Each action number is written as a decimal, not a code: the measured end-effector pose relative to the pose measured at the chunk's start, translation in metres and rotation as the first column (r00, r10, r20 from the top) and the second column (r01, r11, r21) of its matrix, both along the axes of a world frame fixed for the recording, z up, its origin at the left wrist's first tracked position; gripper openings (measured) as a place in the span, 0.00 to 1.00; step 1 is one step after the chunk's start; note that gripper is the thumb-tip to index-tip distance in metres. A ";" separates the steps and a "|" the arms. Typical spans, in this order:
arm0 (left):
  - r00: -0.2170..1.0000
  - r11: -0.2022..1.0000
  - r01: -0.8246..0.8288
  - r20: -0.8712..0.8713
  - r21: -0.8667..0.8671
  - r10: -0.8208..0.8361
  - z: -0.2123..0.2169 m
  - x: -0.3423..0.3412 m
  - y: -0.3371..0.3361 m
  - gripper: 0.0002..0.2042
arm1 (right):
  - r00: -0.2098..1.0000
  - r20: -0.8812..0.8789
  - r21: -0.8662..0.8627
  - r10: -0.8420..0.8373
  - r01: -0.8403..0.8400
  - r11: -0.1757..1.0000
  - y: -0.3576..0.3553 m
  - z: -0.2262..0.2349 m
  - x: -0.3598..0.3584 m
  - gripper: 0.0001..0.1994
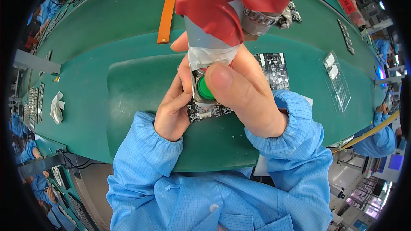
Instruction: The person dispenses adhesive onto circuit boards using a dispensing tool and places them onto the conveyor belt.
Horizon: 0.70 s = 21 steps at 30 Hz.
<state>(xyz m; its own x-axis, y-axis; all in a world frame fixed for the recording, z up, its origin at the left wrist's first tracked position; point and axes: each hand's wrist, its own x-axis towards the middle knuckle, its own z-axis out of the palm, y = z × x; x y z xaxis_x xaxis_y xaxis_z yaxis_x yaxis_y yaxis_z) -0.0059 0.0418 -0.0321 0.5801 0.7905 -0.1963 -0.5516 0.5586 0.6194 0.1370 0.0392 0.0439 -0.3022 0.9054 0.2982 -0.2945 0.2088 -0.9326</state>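
Note:
A hand tool wrapped in red, grey and white tape (pixel 214 13) stands over the middle of the bench. My right hand (pixel 246 90) is closed around its lower part, with the thumb beside a round green button (pixel 204 89). Beneath the tool lies a black circuit board (pixel 207 114) with small parts and a pale connector. My left hand (pixel 173 113) grips that board's left side, and its fingertips reach up next to the tool. The tool hides the middle of the board and its own working end.
Another black board (pixel 276 70) lies right of my hands on the green mat (pixel 137 98). Around it are an orange strip (pixel 166 15), a clear tray (pixel 338 85) with white pieces, and a crumpled white tissue (pixel 57 108). Several boards (pixel 36 102) line the left. Co-workers in blue sit at both sides.

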 end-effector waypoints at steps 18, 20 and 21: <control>0.999 0.999 -0.002 0.048 0.053 -0.001 0.006 -0.003 0.002 0.33 | 1.000 -0.012 -0.055 -0.008 0.007 0.998 0.000 0.000 -0.001 0.33; 1.000 0.999 0.000 0.030 0.033 -0.001 0.008 -0.002 0.001 0.32 | 1.000 -0.019 -0.044 -0.011 0.010 0.999 0.001 -0.001 -0.001 0.34; 1.000 1.000 -0.001 0.026 0.031 0.000 0.008 -0.002 0.001 0.32 | 1.000 -0.027 -0.042 -0.005 0.004 0.999 0.002 -0.002 -0.001 0.35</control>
